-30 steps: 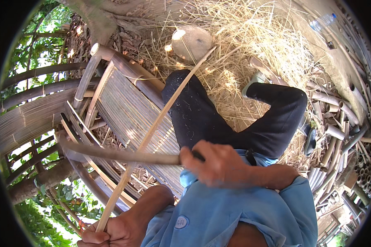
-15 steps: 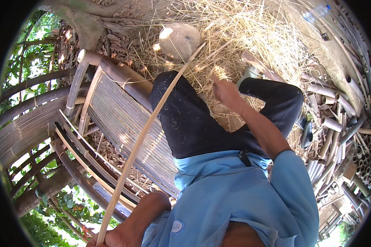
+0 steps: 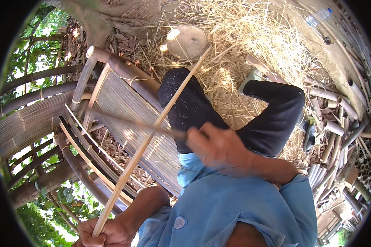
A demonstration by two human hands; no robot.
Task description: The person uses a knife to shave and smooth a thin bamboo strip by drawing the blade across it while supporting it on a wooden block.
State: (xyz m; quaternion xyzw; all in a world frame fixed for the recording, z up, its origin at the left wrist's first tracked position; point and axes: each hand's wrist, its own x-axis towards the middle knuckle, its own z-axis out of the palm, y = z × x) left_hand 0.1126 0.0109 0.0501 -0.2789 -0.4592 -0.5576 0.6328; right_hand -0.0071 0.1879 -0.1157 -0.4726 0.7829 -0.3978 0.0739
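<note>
My left hand (image 3: 105,232) is closed round the near end of a long pale bamboo strip (image 3: 138,155), low at the left. The strip slants up and away across my left thigh, its far tip close to a round stone block (image 3: 187,42). In front of my waist, my right hand (image 3: 216,146) is closed on a knife, its handle mostly hidden by the fingers. The knife's long, narrow dark blade (image 3: 130,121) points left and crosses the strip at about mid-length. Motion blurs both hand and blade, so I cannot tell whether the edge touches the strip.
A slatted bamboo bench (image 3: 123,103) stands to my left, with long split strips (image 3: 92,158) lying beside it. Straw-like shavings (image 3: 255,45) cover the ground ahead. Cut bamboo tubes (image 3: 334,127) are piled at the right, and a plastic bottle (image 3: 317,17) lies at the far right.
My right hand has pulled back from ahead of my knees to my waist, and the knife blade now shows across the strip. My left hand has come slightly up into view, still gripping.
</note>
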